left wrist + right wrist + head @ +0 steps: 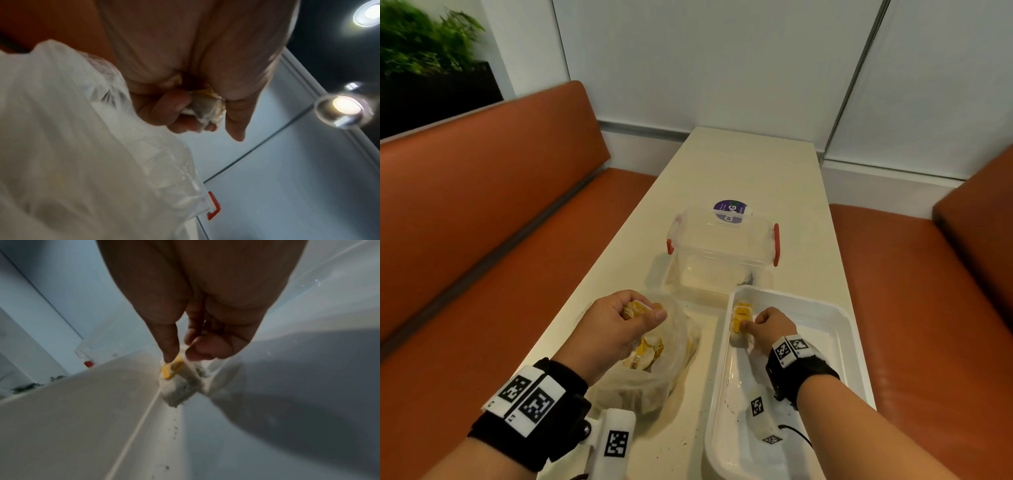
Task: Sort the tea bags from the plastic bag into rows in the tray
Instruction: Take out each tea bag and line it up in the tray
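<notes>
The left hand (616,323) is above the crumpled clear plastic bag (671,373), which lies on the cream table (739,171) at the near left. Its fingers (164,112) are curled round a small bunch of tea bags with yellow tags (638,308); the thumb is pressed on top. More tea bags (649,353) are inside the bag, below the hand.

The right hand (770,325) is inside the white rectangular plastic tray (839,329), at its far left corner, near the left wall. The thumb & index fingers (170,344) pinch the yellow tag of a white tea bag (179,386), which touches the tray bottom. In the head view this tea bag (741,320) is in line w/ approx. one or two others along the left wall; the exact number I cannot tell.

Just beyond the tray stands a clear plastic box with red side clips (722,253). A round purple sticker (729,210) is on the table behind it. Small dark crumbs (685,445) are on the table between bag & tray.
</notes>
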`<control>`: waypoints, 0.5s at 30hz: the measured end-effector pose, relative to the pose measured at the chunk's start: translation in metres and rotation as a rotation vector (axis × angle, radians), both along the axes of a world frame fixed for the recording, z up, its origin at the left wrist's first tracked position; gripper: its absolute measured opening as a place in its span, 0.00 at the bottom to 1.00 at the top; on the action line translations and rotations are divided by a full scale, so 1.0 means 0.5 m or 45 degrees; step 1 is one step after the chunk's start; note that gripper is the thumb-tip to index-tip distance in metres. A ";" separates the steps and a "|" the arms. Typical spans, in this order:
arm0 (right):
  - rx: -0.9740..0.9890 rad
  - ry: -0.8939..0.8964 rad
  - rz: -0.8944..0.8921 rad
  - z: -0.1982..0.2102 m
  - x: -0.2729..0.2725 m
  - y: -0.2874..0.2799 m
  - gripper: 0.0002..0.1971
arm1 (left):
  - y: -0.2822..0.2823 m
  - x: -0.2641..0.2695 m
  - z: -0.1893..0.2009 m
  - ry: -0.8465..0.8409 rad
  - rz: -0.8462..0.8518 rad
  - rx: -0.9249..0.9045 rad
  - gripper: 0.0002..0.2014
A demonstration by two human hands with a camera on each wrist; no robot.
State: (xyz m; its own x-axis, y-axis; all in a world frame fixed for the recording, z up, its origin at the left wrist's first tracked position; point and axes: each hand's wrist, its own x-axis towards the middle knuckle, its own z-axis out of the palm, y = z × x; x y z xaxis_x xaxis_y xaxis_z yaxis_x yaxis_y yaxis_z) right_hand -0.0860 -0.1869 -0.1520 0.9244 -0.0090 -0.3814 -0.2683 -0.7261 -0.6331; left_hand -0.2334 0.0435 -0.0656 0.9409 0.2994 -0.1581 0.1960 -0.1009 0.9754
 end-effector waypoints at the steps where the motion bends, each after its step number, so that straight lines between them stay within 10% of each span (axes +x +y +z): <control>1: 0.013 -0.066 0.017 0.013 -0.006 0.000 0.14 | -0.002 0.001 -0.001 0.046 0.041 -0.153 0.17; 7: 0.360 -0.454 0.437 0.156 -0.107 0.066 0.06 | -0.013 -0.001 -0.002 0.253 0.161 -0.807 0.35; 15: 0.204 -0.651 0.870 0.212 -0.175 0.153 0.11 | -0.059 -0.009 0.006 0.261 0.181 -0.720 0.37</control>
State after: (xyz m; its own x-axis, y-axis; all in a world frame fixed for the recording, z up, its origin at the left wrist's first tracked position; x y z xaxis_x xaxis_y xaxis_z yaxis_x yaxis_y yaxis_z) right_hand -0.1734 -0.1105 -0.0459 0.7659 0.6291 0.1329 0.5394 -0.5160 -0.6654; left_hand -0.2380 0.0139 -0.0626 0.8316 0.2370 -0.5023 0.3586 0.4615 0.8114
